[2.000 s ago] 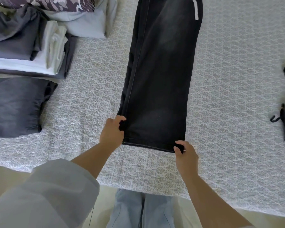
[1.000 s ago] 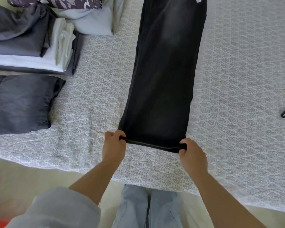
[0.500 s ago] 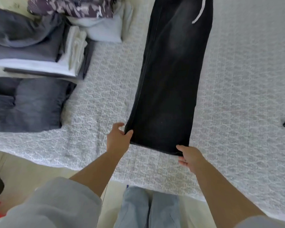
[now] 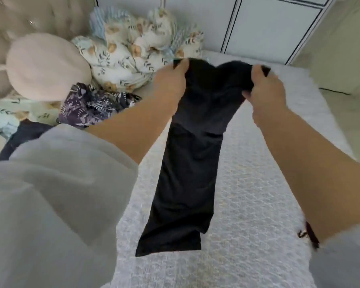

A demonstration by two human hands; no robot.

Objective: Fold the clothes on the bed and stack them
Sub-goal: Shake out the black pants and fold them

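1. At six o'clock, nearest the onlooker: the hem end of the black trousers (image 4: 181, 196) lies flat on the white patterned bed cover (image 4: 252, 215), cuff edge square to the bed's near side.
2. At five o'clock, by the right forearm: a small dark strap or cord end (image 4: 310, 235), blurred; what it belongs to cannot be told.
3. At eight o'clock: a loose grey sleeve (image 4: 50, 204) on the left arm, filling the near corner.
4. Centre: the trousers run lengthwise up the bed toward twelve o'clock, the far part lifted clear of the cover.
5. At twelve o'clock: left hand (image 4: 170, 80) and right hand (image 4: 264, 88), each with fingers curled round one corner of the raised far end, cloth bunched between them.
6. Judgement on the step: the far end looks bound for the hem. Best kept taut between both grips, corners level, lowered so edges meet the cuff squarely, then smoothed.
7. At ten o'clock, farther off: a purple patterned garment (image 4: 94, 104), unfolded; beyond it a floral quilt (image 4: 133, 50) heaped beside a pale round cushion (image 4: 44, 67).
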